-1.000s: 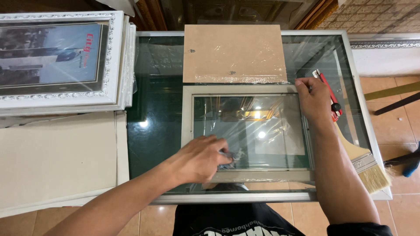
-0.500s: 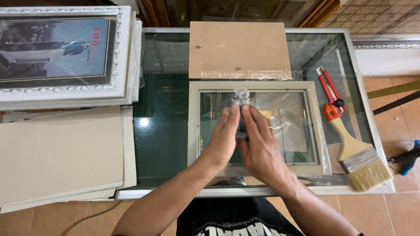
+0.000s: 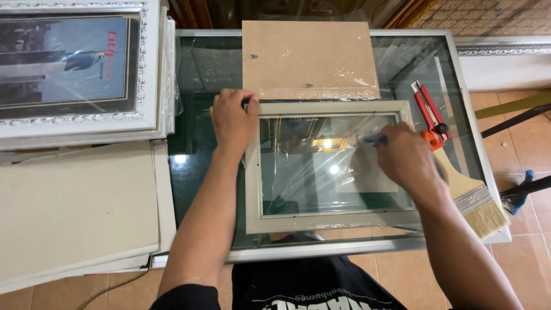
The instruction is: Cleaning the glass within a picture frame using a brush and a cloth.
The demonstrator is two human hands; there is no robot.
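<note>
A pale picture frame (image 3: 252, 189) with a glass pane lies flat on the glass-topped table (image 3: 195, 172). My left hand (image 3: 233, 120) grips the frame's upper left corner. My right hand (image 3: 402, 158) rests on the right part of the pane, closed around a small bluish thing (image 3: 376, 139) whose tip pokes out past the fingers; what it is I cannot tell. A brown backing board (image 3: 310, 57) lies just beyond the frame, touching its far edge.
A red utility knife (image 3: 427, 112) and a wide paintbrush (image 3: 473, 198) lie at the table's right edge. A framed picture in a white ornate frame (image 3: 74, 69) sits on a stack at the left, with pale boards (image 3: 74, 212) in front of it.
My hands, together at the pane's top centre half a second ago, have parted: the left went to the frame's upper left corner, the right to the pane's right side.
</note>
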